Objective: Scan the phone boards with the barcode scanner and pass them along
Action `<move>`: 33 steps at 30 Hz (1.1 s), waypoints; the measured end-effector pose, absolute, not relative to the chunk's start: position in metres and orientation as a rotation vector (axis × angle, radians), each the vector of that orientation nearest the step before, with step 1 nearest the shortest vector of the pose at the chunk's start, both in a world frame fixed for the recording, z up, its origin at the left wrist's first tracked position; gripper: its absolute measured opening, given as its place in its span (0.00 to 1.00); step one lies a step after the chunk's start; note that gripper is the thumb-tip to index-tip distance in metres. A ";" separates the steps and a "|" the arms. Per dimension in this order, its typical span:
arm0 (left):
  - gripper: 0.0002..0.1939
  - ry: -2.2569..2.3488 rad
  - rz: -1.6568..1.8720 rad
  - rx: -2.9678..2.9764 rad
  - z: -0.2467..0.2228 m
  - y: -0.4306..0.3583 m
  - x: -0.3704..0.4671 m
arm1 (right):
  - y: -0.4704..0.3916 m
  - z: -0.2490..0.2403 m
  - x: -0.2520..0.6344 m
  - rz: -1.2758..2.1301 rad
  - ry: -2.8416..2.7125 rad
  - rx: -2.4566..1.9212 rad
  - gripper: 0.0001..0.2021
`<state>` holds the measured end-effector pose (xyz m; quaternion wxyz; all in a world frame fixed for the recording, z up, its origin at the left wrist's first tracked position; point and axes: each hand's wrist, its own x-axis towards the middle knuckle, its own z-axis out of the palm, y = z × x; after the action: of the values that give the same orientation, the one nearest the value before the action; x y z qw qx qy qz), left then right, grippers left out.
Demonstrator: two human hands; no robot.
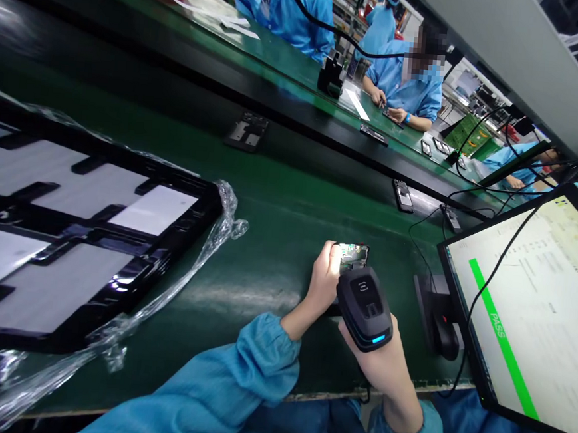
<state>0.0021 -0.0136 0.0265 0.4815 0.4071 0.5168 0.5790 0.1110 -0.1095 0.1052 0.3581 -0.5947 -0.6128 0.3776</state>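
Scanner (365, 302) in the right hand (377, 367) overlaps the near part of an opened, phone-like device (355, 254), whose brightly lit far end shows exposed circuitry just beyond it. The left hand (321, 284) is nearer the device: its fingers pinch the left edge, so the device lies to their right, over the green bench (267, 241). The device's long axis cannot be told, since the scanner hides much of it. The right hand grips the scanner, its fingertips hidden underneath. Whether scanner and device touch is unclear. A monitor (522, 301) reading PASS stands to the right.
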 end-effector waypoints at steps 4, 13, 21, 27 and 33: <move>0.16 1.257 1.420 1.017 0.029 -0.016 0.002 | -0.111 0.112 0.111 1.027 -1.579 -1.491 0.08; 0.14 1.271 1.495 1.040 0.031 -0.020 0.001 | -0.114 0.112 0.115 1.090 -1.496 -1.542 0.10; 0.09 1.414 1.499 1.192 0.029 -0.024 -0.003 | -0.120 0.116 0.134 1.274 -1.453 -1.591 0.17; 0.09 1.467 1.533 1.252 0.029 -0.026 -0.004 | -0.124 0.119 0.140 1.347 -1.423 -1.547 0.17; 0.09 1.449 1.615 1.344 0.026 -0.028 -0.003 | -0.130 0.119 0.146 1.367 -1.364 -1.561 0.17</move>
<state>-0.0032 -0.0277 0.0264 0.2903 0.5039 0.5433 0.6056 0.1458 -0.1296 0.1187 0.3232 -0.5949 -0.5200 0.5208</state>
